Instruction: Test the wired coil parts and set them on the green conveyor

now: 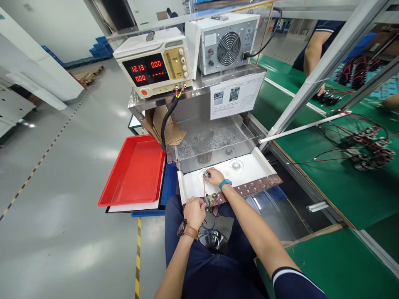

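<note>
My right hand (213, 175) is closed in a pinch on a small circuit board (206, 175) that rests on a round clear lens on the white tray (262, 166). Red and black wires run from that board down to my left hand (194, 211), which is closed around the wire ends by a connector (208, 201) at the tray's front edge. A second clear round lens (236, 165) sits on the tray to the right. A brown copper-pad strip (249, 188) lies along the tray's front. A dark reflector part (214, 239) rests on my lap.
A power supply (155, 62) showing 12.13 and a fan-fronted box (229, 42) stand on the shelf above. A red tray (134, 172) sits at the left. At the right, another person's arm (313, 52) works over a green belt (339, 182) with wired parts.
</note>
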The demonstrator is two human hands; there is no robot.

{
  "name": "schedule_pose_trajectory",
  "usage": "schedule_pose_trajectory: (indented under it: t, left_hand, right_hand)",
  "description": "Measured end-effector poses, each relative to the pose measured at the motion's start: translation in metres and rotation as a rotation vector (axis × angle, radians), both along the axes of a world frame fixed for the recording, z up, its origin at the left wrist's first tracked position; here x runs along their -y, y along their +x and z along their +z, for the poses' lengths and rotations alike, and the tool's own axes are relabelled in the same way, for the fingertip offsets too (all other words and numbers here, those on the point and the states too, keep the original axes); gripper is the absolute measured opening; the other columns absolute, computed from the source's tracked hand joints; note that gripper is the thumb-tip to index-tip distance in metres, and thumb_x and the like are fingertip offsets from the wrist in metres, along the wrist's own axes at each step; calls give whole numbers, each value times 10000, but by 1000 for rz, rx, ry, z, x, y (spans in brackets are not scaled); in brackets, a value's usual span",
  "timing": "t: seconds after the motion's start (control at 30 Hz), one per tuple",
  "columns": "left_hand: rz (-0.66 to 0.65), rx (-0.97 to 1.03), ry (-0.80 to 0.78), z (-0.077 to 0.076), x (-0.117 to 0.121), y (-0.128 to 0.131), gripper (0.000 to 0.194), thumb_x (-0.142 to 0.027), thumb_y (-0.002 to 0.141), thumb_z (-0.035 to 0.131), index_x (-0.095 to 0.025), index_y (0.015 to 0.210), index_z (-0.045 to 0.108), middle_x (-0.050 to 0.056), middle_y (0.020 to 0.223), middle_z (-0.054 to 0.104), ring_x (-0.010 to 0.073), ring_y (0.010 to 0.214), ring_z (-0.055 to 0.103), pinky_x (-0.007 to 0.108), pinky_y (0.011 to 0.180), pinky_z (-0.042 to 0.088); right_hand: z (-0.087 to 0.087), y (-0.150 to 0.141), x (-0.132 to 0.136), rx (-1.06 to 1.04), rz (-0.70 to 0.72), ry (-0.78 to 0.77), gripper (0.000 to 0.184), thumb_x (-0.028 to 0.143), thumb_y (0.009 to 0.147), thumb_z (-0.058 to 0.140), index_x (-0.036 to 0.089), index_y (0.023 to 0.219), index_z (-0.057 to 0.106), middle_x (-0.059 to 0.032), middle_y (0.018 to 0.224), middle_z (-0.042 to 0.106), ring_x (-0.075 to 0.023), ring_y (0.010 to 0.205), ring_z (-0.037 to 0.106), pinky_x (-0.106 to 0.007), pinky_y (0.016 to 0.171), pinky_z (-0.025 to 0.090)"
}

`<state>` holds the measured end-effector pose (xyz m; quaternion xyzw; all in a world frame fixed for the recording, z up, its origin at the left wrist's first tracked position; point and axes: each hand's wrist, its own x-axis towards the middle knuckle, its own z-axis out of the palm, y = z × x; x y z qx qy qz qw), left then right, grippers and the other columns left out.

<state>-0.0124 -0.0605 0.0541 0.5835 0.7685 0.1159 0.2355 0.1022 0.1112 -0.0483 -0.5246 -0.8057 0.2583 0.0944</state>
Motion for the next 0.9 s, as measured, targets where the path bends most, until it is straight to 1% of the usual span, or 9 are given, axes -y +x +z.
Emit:
schedule_pose_trajectory:
  t: [0.13,0.23,0.33,0.4,0.47,0.6,0.7,0.8,0.9]
  left_hand:
    - [78,173,-10,6,-5,1,150,-247,768,555,-186,641,606,63,771,654,210,827,588,321,754,399]
    - [68,320,-25,16,-4,3,207,-299,820,473,-178,701,592,39,715,660,158,696,596,277,659,424]
    - [124,763,-116,27,5,8,271,-416,842,459,-170,769,543,21,674,650,117,589,572,237,571,417]
    - [192,1126,-224,35,15,11,329,-493,779,576,-170,768,512,-3,627,617,100,551,552,221,548,401]
    - [224,1322,-311,40,26,14,388,-508,707,681,-164,792,522,-17,608,602,98,560,563,217,565,412]
    - [185,1405,-352,46,42,17,387,-487,732,689,-150,877,564,33,704,668,132,677,632,243,647,465]
    - [139,1415,-348,48,43,19,353,-458,757,679,-145,889,581,65,768,697,148,723,654,249,657,476]
    - [100,1386,-319,47,34,19,343,-436,747,698,-135,885,608,79,802,702,150,734,659,245,656,482]
    - [76,1352,-191,44,14,15,324,-411,730,721,-132,858,617,56,801,687,117,687,640,223,634,474]
  right_hand:
    - [2,0,0,3,-13,-12,359,373,780,637,207,1098,628,-49,1096,620,-168,871,589,-222,768,408]
    - [1,-1,1,-3,-17,-12,370,377,774,637,203,1100,632,-51,1086,621,-168,840,592,-230,748,410]
    - [0,-1,0,-11,-20,-2,370,377,772,634,200,1097,635,-52,1084,621,-172,845,592,-231,741,408]
    - [-1,-1,-1,-9,-23,-4,369,388,780,626,203,1100,633,-53,1098,617,-170,850,590,-230,735,405]
    - [-2,-1,-1,1,-21,-13,367,403,790,619,206,1099,633,-54,1107,615,-167,839,586,-231,727,401]
    - [-5,-1,-3,21,-15,-14,358,412,790,623,208,1084,638,-51,1092,618,-159,815,579,-234,711,393]
    - [-7,-1,-4,21,-17,-15,367,420,785,631,217,1091,638,-45,1085,620,-159,812,578,-235,711,393]
    - [-8,-1,-5,12,-16,-17,387,413,770,649,217,1104,634,-49,1090,619,-168,834,580,-237,729,400]
    - [-7,-1,-3,-10,-15,-2,383,398,764,651,206,1096,633,-51,1080,619,-169,847,580,-236,746,401]
